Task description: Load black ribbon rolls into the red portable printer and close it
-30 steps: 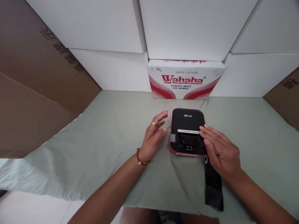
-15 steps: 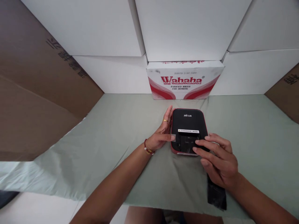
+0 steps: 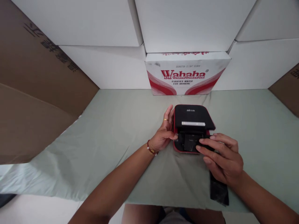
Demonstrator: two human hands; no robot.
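Makeshift indoor workspace: cloth-covered table (image 3: pixel 112 124), white boxes (image 3: pixel 187 25) stacked behind, brown cardboard (image 3: pixel 46 96) at both sides

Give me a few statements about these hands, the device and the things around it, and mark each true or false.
1. The lid of the device is raised. True.
2. The right hand touches the box. False: it is at the device's near right corner.
3. The left hand is at the device's left side. True.
4. The bracelet is on the right wrist. False: it is on the left.
5. The cloth is bright red. False: it is pale green.
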